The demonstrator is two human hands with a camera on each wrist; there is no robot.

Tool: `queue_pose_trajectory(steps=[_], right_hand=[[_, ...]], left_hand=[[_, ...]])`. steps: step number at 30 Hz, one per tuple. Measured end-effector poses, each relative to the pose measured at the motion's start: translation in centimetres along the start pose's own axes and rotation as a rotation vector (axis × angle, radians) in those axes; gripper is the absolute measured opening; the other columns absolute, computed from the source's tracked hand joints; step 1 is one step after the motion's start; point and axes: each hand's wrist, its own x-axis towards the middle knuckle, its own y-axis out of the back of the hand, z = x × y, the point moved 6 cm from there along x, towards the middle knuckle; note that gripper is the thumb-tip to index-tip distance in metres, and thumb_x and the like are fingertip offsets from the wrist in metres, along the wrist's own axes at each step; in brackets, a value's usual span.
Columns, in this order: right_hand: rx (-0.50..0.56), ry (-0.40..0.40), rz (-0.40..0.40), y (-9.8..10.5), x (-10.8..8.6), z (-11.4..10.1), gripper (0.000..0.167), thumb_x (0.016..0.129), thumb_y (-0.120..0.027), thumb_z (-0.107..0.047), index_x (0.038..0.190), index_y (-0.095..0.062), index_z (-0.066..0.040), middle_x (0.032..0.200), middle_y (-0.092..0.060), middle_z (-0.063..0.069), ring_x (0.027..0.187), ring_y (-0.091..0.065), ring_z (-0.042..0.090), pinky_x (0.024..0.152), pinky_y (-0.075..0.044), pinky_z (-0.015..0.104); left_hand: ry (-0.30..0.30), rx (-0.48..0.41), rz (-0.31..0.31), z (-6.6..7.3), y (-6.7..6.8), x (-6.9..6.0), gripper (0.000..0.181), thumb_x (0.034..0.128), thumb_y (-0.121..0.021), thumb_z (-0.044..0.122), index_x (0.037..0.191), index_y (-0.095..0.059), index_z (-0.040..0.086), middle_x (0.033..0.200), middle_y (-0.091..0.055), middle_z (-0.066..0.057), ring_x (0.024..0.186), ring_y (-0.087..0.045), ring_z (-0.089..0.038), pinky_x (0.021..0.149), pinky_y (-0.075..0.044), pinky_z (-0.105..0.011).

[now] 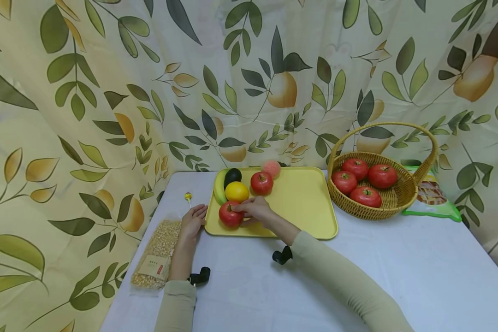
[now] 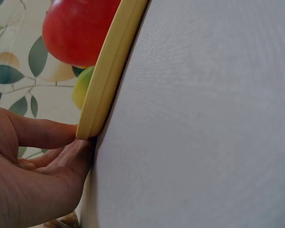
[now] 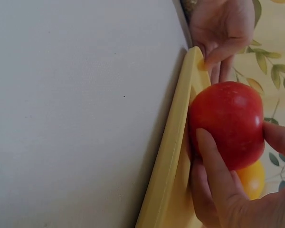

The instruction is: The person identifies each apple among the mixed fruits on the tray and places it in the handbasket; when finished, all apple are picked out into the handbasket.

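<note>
My right hand (image 1: 258,210) grips a red apple (image 1: 231,214) at the tray's near left corner; in the right wrist view, thumb and fingers sit on opposite sides of the apple (image 3: 228,124). At the same corner my left hand (image 1: 193,220) pinches the rim of the yellow tray (image 1: 303,203), thumb on the edge (image 2: 102,95) and fingers against its outer side. Beside the held apple on the tray lie a yellow lemon-like fruit (image 1: 237,192), a banana (image 1: 219,188), a dark avocado-like fruit (image 1: 232,176), another red apple (image 1: 262,183) and a pink peach-like fruit (image 1: 271,168).
A wicker basket (image 1: 352,208) with several red apples stands right of the tray, a green snack bag (image 1: 435,198) behind it. Left of the tray lie a bag of corn kernels (image 1: 159,249) and a yellow lollipop (image 1: 188,196). A patterned curtain (image 1: 274,124) hangs behind the white table.
</note>
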Motion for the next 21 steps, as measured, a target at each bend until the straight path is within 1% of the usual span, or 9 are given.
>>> queue_pose_trajectory(steps=[5,9,15,18,21], right_hand=[[0.025,-0.004,-0.008,0.2,0.1,0.0,0.039,0.084,-0.088,-0.015,0.113,-0.069,0.003,0.119,-0.07,0.018,0.101,-0.072,0.034,0.082,-0.064,0.051],[0.016,-0.003,-0.026,0.2,0.0,0.0,0.044,0.083,-0.088,-0.014,0.117,-0.066,0.003,0.121,-0.067,0.019,0.099,-0.071,0.034,0.081,-0.064,0.051],[-0.047,0.022,-0.046,0.6,-0.6,-0.5,0.044,0.086,-0.087,-0.017,0.119,-0.066,0.003,0.119,-0.068,0.018,0.095,-0.072,0.031,0.081,-0.064,0.049],[-0.076,0.044,-0.049,1.2,-1.1,-0.9,0.044,0.087,-0.086,-0.02,0.121,-0.068,0.002,0.118,-0.07,0.017,0.097,-0.073,0.032,0.08,-0.065,0.047],[-0.077,0.059,-0.051,2.0,-1.5,-1.3,0.046,0.087,-0.085,-0.02,0.124,-0.067,0.002,0.117,-0.072,0.018,0.1,-0.073,0.034,0.077,-0.065,0.046]], left_hand=[[-0.01,0.005,0.002,-0.2,0.0,0.2,0.072,0.0822,-0.043,-0.029,0.152,-0.04,-0.011,0.154,-0.046,-0.03,0.148,-0.043,-0.038,0.121,-0.036,-0.043],[-0.012,0.005,0.004,-0.2,0.1,0.3,0.072,0.0822,-0.042,-0.03,0.152,-0.04,-0.011,0.154,-0.047,-0.031,0.147,-0.043,-0.038,0.121,-0.037,-0.043],[0.0,0.017,0.012,-0.3,0.1,0.4,0.072,0.0829,-0.043,-0.029,0.153,-0.04,-0.01,0.154,-0.047,-0.03,0.147,-0.043,-0.038,0.121,-0.037,-0.043],[0.003,0.013,0.011,-0.3,0.1,0.3,0.072,0.083,-0.043,-0.03,0.153,-0.04,-0.01,0.154,-0.046,-0.03,0.148,-0.043,-0.038,0.121,-0.037,-0.044],[-0.005,0.009,0.003,-0.2,0.1,0.3,0.072,0.0833,-0.042,-0.03,0.153,-0.038,-0.012,0.155,-0.045,-0.031,0.148,-0.042,-0.039,0.121,-0.037,-0.045]])
